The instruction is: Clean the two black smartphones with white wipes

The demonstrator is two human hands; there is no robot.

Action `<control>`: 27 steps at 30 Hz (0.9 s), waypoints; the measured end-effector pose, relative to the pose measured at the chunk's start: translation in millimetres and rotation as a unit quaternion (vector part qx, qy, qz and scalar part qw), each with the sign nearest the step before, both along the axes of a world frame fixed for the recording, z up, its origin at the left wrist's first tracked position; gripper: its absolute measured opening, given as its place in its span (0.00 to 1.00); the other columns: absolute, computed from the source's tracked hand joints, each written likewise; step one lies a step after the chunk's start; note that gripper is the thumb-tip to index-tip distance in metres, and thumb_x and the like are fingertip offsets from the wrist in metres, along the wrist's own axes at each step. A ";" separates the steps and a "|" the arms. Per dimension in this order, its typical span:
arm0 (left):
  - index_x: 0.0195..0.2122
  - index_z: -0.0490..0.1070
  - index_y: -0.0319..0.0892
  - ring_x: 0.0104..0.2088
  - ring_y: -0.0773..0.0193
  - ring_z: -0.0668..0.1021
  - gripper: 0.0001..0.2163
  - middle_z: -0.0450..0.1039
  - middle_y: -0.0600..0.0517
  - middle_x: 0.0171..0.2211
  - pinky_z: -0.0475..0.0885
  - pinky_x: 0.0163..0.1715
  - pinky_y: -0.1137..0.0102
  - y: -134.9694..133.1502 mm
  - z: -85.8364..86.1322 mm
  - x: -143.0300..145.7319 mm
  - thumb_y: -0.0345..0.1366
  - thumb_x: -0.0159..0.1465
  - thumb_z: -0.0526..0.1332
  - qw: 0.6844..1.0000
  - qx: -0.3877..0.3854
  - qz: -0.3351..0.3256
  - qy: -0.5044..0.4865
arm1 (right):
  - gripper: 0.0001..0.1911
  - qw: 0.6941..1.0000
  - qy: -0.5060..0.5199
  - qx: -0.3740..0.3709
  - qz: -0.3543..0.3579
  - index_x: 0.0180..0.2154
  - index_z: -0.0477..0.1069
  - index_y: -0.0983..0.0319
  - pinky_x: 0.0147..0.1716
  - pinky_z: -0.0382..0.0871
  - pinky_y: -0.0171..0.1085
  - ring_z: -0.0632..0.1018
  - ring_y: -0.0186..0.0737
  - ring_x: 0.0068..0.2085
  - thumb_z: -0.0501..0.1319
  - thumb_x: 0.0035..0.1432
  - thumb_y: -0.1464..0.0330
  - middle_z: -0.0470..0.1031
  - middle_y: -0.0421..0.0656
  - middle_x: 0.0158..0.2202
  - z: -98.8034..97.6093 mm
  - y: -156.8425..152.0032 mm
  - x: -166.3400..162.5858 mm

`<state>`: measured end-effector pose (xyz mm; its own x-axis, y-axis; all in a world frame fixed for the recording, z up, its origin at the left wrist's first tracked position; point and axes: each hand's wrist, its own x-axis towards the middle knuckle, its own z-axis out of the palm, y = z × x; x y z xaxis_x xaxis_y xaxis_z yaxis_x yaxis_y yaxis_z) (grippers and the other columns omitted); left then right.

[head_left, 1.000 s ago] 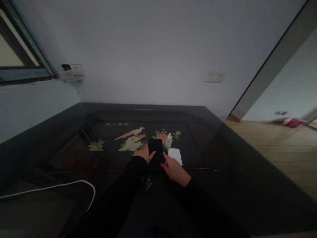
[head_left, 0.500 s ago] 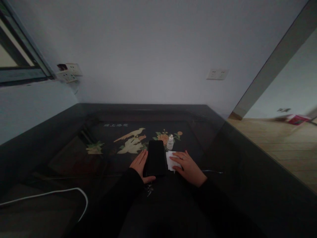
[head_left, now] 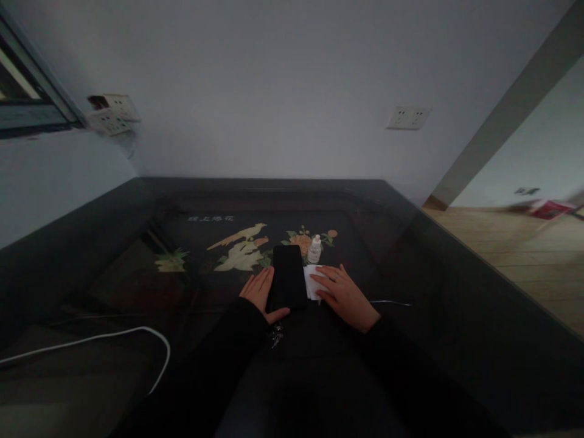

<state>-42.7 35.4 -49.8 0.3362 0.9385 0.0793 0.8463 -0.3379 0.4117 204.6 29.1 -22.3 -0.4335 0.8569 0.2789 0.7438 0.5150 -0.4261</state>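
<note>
A black smartphone [head_left: 290, 277] lies flat on the dark tabletop. Along its left side rests my left hand [head_left: 261, 293], open, with the thumb spread at the phone's lower edge. My right hand [head_left: 345, 298] lies open over a small white sheet [head_left: 312, 283], its fingers stretched out on it; the sheet looks like paper or a wipe, and my fingers hide part of it. Just behind the sheet stands a small clear bottle [head_left: 314, 250] with a white cap, upright. A small shiny metal trinket [head_left: 276, 336] sits below my left thumb.
The dark glossy table [head_left: 401, 255] bears a bird-and-flower picture and meets the wall at the back. A white cable [head_left: 114, 333] curves across its left front. A thin pale strand [head_left: 390, 302] lies right of my right hand. Wall sockets [head_left: 409, 117] are above.
The whole view has tilted slightly, so the table sits higher in the picture. Both hands, the phone, sheet and bottle keep about the same places relative to each other.
</note>
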 end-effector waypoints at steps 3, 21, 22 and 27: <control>0.59 0.53 0.33 0.58 0.55 0.62 0.35 0.59 0.39 0.58 0.56 0.57 0.61 5.7 7.1 -8.0 0.48 0.54 0.56 0.989 0.033 0.022 -0.143 | 0.15 0.996 0.076 0.022 -0.047 0.47 0.69 0.57 0.56 0.54 0.51 0.69 0.43 0.52 0.55 0.58 0.67 0.70 0.45 0.50 4.0 4.0 10.0; 0.38 0.66 0.38 0.28 0.67 0.73 0.13 0.70 0.52 0.27 0.70 0.36 0.68 25.5 1.8 -18.3 0.41 0.55 0.55 0.858 0.020 0.133 -0.495 | 0.13 0.978 0.122 0.023 -0.169 0.39 0.73 0.63 0.40 0.64 0.39 0.72 0.41 0.38 0.61 0.52 0.65 0.74 0.46 0.34 -15.9 56.2 2.7; 0.38 0.66 0.38 0.28 0.67 0.73 0.13 0.70 0.52 0.27 0.70 0.35 0.68 25.2 2.1 -17.9 0.40 0.55 0.55 0.857 0.021 0.131 -0.497 | 0.12 0.979 0.116 0.024 -0.164 0.38 0.74 0.63 0.40 0.63 0.40 0.71 0.41 0.38 0.61 0.52 0.65 0.74 0.46 0.34 -16.0 58.3 0.8; 0.36 0.68 0.38 0.26 0.68 0.72 0.11 0.70 0.53 0.25 0.69 0.32 0.70 22.9 2.0 -13.8 0.38 0.54 0.57 0.849 0.026 0.120 -0.514 | 0.10 0.982 0.108 0.034 -0.153 0.37 0.74 0.62 0.41 0.62 0.41 0.71 0.43 0.39 0.62 0.51 0.66 0.73 0.46 0.34 -19.0 60.9 -4.1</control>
<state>-56.5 58.3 -47.8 -0.1351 0.9564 0.2590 0.0968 -0.2474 0.9641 200.6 90.0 -41.3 -0.0825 0.9142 0.3968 0.7645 0.3135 -0.5633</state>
